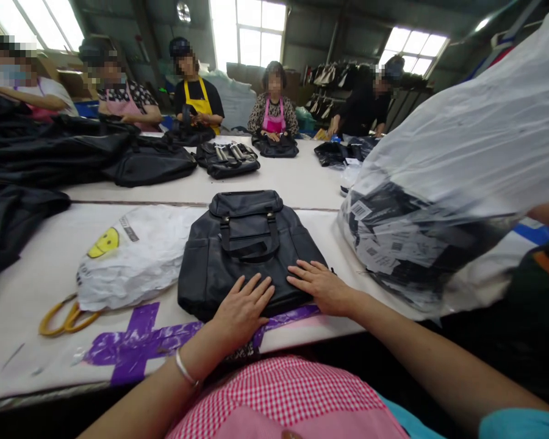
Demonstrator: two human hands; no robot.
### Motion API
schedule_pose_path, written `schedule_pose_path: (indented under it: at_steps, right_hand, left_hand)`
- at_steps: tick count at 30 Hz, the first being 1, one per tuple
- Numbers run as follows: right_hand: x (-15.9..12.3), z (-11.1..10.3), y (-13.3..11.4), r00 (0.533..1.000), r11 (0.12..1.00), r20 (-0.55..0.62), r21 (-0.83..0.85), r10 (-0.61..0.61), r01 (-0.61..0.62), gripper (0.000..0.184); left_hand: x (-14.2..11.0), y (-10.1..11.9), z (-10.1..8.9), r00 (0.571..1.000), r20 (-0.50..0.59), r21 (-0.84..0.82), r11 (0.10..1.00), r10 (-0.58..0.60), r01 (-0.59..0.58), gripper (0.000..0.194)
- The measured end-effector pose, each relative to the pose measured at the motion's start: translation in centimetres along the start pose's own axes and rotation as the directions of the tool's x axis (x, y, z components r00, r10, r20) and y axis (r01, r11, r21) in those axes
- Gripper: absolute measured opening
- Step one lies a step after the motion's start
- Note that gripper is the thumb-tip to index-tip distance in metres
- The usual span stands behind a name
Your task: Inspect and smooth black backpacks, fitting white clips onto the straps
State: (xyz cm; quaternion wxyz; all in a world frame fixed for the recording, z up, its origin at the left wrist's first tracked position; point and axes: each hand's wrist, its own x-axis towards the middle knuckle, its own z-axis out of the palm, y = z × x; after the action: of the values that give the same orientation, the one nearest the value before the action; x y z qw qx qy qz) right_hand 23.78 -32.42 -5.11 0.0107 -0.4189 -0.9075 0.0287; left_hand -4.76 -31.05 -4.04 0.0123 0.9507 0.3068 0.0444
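A black backpack [251, 238] lies flat on the table before me, its flap and two buckled straps at the far end. My left hand [244, 305] rests on its near edge with the fingers stretched out. On the near right part of the backpack lies my right hand [322, 285], also flat with fingers spread. Neither hand grips anything. Left of the backpack is a crumpled white plastic bag [132, 259] with a yellow smiley face. Scissors with yellow handles [68, 320] stick out from under it, their blades hidden.
A large clear plastic sack [421, 201] of black packed goods bulges at the right. Black bags [50, 149] are heaped at the left. Purple tape [141, 341] marks the table's near edge. Several co-workers stand across the white table [293, 177], one in a yellow apron [196, 100].
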Motion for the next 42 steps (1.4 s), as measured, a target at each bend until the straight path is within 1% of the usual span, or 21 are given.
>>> schedule_pose_path:
  at_steps: [1,3,5,7,9,10,12,13,16,18,20,27,30,33,35,37,38,39,40,41,42]
  right_hand:
    - [0.2,-1.3,0.0,1.0,0.999,0.002,0.048,-0.021,0.021,0.069]
    - [1.2,-4.8,-0.2,0.996,0.989,-0.075,0.131,-0.056,0.065,0.063]
    - [2.7,-8.3,-0.7,0.962,0.99,-0.273,0.133,-0.016,0.054,0.06]
    - [4.3,-10.1,-1.3,0.905,0.995,-0.419,0.09,0.077,-0.043,0.06]
    - [5.5,-9.1,-1.9,0.873,0.984,-0.454,0.057,0.178,-0.171,0.063]
    - [5.8,-7.6,-2.2,0.887,0.978,-0.415,0.037,0.203,-0.207,0.066]
    - [5.9,-3.6,-2.7,0.952,0.975,-0.208,0.021,0.222,-0.223,0.068]
    - [5.8,-1.7,-2.8,0.969,0.974,-0.101,0.031,0.225,-0.223,0.067]
    - [5.4,2.0,-2.8,0.966,0.965,-0.026,0.06,0.258,-0.256,0.067]
    - [5.3,2.4,-2.7,0.962,0.961,-0.034,0.068,0.273,-0.27,0.067]
    - [5.4,2.1,-2.6,0.958,0.957,-0.051,0.074,0.283,-0.279,0.066]
    - [5.7,-0.4,-3.8,0.969,0.968,-0.095,0.129,0.228,-0.215,0.061]
    - [5.9,-0.7,-5.7,0.978,0.978,-0.153,0.178,0.139,-0.111,0.063]
    - [6.0,0.7,-7.2,0.989,0.97,-0.111,0.234,0.098,-0.07,0.071]
    - [6.0,2.0,-7.5,0.99,0.963,-0.09,0.258,0.109,-0.082,0.076]
    - [5.9,2.8,-7.4,0.987,0.96,-0.102,0.266,0.123,-0.092,0.076]
    - [5.9,3.0,-7.3,0.987,0.96,-0.106,0.265,0.124,-0.092,0.076]
    - [5.8,3.1,-7.2,0.986,0.961,-0.111,0.259,0.124,-0.092,0.075]
    - [5.8,3.0,-7.1,0.986,0.964,-0.117,0.25,0.122,-0.089,0.075]
    - [5.7,2.8,-7.1,0.985,0.967,-0.126,0.238,0.118,-0.086,0.074]
    - [5.6,2.6,-7.1,0.984,0.971,-0.136,0.226,0.113,-0.08,0.073]
  left_hand:
    - [-0.1,-0.1,1.1,1.0,-0.004,0.012,1.0,-0.003,0.003,0.062]
    - [-0.6,-0.4,2.4,1.0,-0.02,0.038,0.999,0.001,0.0,0.061]
    - [-0.9,-0.7,2.8,1.0,-0.024,0.055,0.998,0.01,-0.009,0.059]
    - [-0.9,-0.6,2.7,1.0,-0.017,0.059,0.998,0.011,-0.01,0.058]
    - [-0.8,-0.5,2.5,1.0,0.003,0.048,0.999,0.002,-0.003,0.058]
    - [-0.7,-0.4,2.2,1.0,0.02,0.036,0.999,-0.004,0.004,0.059]
    - [-0.6,-0.5,1.3,0.997,0.077,-0.018,1.0,-0.007,0.008,0.06]
    - [-0.5,-0.7,0.6,0.993,0.117,-0.064,0.998,0.007,0.0,0.06]
    - [-0.4,-1.7,-2.3,0.984,0.17,-0.214,0.977,0.044,-0.007,0.057]
    - [-0.5,-2.4,-3.7,0.996,0.085,-0.223,0.974,-0.018,0.036,0.053]
    - [-1.0,-2.9,-3.7,0.996,-0.009,-0.169,0.982,-0.085,0.082,0.051]
    - [-2.9,-3.9,1.9,0.992,0.061,-0.068,0.991,-0.108,0.112,0.054]
    - [-2.8,-4.3,2.3,0.994,0.032,-0.102,0.989,-0.101,0.104,0.055]
    - [-2.9,-3.7,1.6,0.988,-0.039,-0.2,0.969,-0.152,0.141,0.053]
    - [-3.4,-2.5,1.0,0.966,-0.138,-0.347,0.924,-0.219,0.16,0.044]
    - [-4.2,-0.5,0.5,0.906,-0.221,-0.566,0.804,-0.361,0.182,0.032]
    - [-4.6,0.6,0.4,0.867,-0.197,-0.689,0.694,-0.458,0.21,0.028]
    - [-5.0,1.6,0.4,0.826,-0.102,-0.805,0.533,-0.555,0.259,0.028]
    - [-5.2,2.6,0.5,0.778,0.06,-0.892,0.317,-0.625,0.324,0.03]
    - [-5.4,3.5,0.6,0.72,0.259,-0.921,0.058,-0.644,0.384,0.033]
    - [-5.4,4.1,0.8,0.657,0.447,-0.887,-0.205,-0.607,0.414,0.035]
